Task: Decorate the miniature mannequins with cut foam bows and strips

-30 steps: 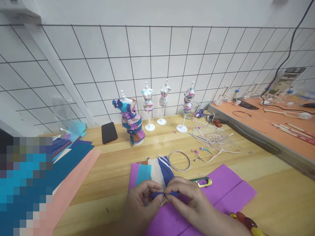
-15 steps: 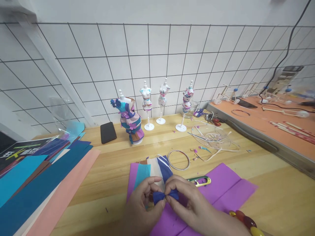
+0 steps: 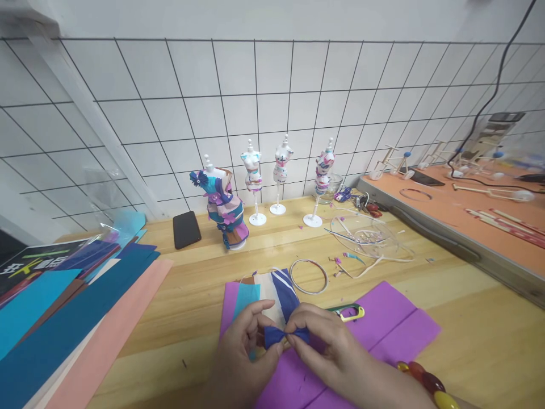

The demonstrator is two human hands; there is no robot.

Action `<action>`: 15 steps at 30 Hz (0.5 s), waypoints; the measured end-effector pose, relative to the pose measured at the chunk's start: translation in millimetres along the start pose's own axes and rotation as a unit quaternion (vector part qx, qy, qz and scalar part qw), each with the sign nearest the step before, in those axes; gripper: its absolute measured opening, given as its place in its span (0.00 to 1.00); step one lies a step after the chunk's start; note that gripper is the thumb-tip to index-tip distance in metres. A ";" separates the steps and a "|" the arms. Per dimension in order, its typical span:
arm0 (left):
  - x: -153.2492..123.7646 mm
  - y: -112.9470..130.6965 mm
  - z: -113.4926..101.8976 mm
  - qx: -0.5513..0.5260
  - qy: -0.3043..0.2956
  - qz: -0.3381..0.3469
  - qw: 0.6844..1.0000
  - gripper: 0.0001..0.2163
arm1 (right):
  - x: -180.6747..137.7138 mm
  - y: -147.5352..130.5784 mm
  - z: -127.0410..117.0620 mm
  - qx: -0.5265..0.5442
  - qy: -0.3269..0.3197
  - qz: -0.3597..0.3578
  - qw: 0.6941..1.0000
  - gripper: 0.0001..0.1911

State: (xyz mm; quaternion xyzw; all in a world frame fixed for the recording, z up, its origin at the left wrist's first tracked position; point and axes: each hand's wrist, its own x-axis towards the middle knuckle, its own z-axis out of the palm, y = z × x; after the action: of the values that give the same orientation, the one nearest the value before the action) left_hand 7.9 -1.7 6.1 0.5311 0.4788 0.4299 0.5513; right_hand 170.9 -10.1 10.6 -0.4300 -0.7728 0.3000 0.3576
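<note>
A small dark blue bow, gathered narrow at its middle, is held between my two hands. My left hand pinches its left wing and lower edge. The fingertips of my right hand press together at the bow's centre and hide part of its right wing. Beneath both hands lies a purple sheet with a dark crease. Strips of turquoise, cream and dark blue material lie just beyond my left hand. A yellow-and-green cutter rests past my right hand, with a metal ring farther off.
Small white dress-form mannequins stand along the wall, one dressed form among them. A black phone lies left of these. Coloured sheets spread at the left. Tangled strips and an orange-topped case occupy the right.
The left wing of the bow is tilted slightly differently, and my fingers have shifted a little around its centre. Both hands keep hold of it.
</note>
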 end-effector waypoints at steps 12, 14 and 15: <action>6.2 -0.6 -9.7 -0.052 -0.012 -0.030 0.998 0.19 | 0.8 1.2 -4.5 -0.066 0.003 -0.034 0.997 0.07; 6.5 -1.3 -9.5 -0.047 -0.002 -0.013 0.999 0.18 | 1.1 2.0 -3.9 -0.074 0.011 -0.046 0.996 0.07; 6.6 -1.4 -9.4 -0.042 0.001 -0.001 0.999 0.18 | 1.3 2.4 -3.6 -0.077 0.015 -0.050 0.996 0.07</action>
State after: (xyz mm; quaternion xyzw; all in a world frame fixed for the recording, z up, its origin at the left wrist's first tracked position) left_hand -0.3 6.3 4.5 0.5066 0.4618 0.4492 0.5731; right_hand 174.4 -7.3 11.1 -0.4213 -0.8086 0.2150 0.3499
